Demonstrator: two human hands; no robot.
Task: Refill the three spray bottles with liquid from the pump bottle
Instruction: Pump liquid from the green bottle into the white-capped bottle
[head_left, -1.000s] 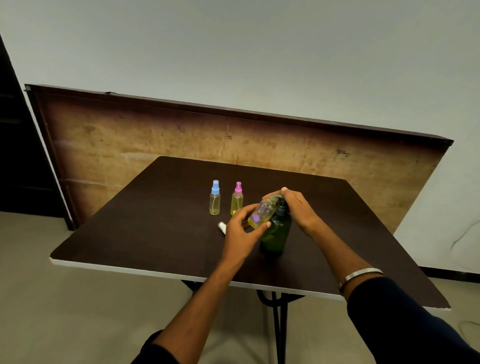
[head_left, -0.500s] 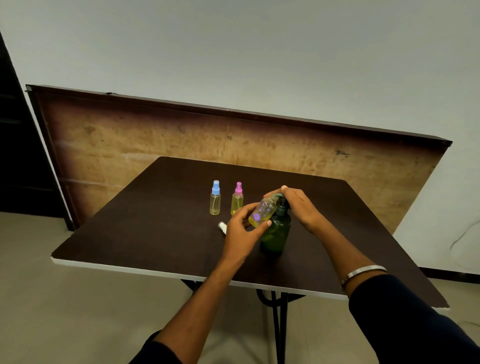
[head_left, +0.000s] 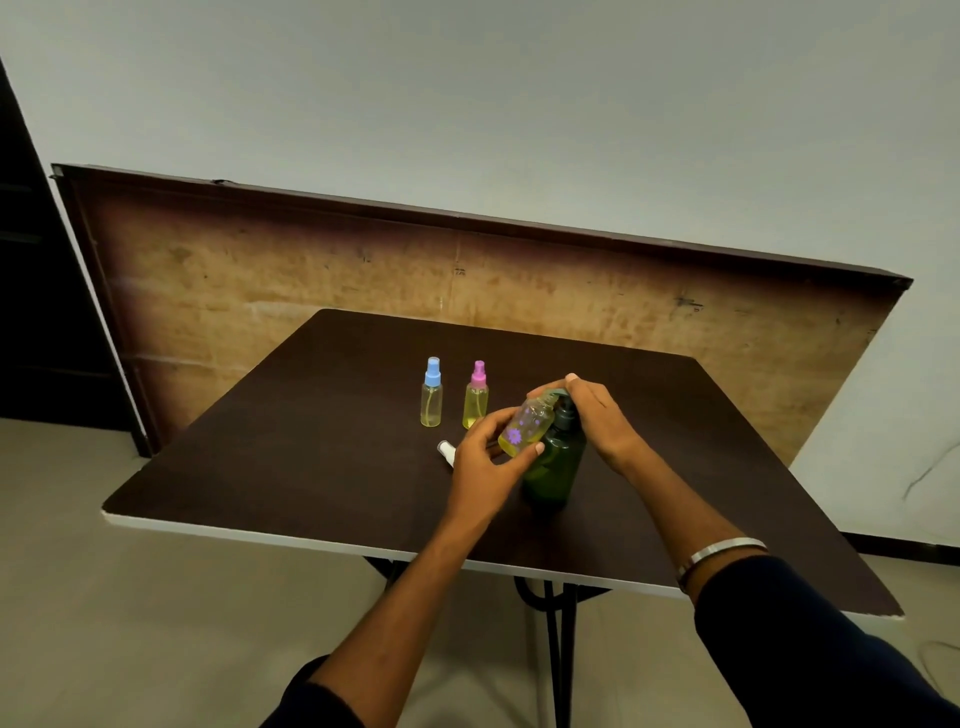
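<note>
A: Left hand (head_left: 480, 465)?

B: Curled round a small clear bottle (head_left: 525, 427) with purple flower prints, thumb under it, fingers on the far side. Bottle was uncapped, tilted, mouth up against the pump spout. Yellow liquid sat in its lower end.

A: Right hand (head_left: 602, 415)?

B: Lay over the pump head of the green pump bottle (head_left: 553, 465), fingers bent down across the top. Whether it pressed or merely rested, could not tell. Silver bangle (head_left: 719, 553) on that wrist, dark sleeve (head_left: 810, 649) behind it.

A: Pump bottle's position?

B: Upright on the dark table (head_left: 291, 457), near the front edge, a little right of centre.

A: The other two?

B: Blue-cap bottle (head_left: 431, 399) and pink-cap bottle (head_left: 476, 395) stood upright side by side, apart from each other, left of the hands. Both capped, both showing pale yellow liquid.

A: Anything else?

B: A white cap (head_left: 447, 451) lay on the table just left of the left hand, partly hidden by it. A brown board (head_left: 311, 280) leaned on the wall behind.
</note>
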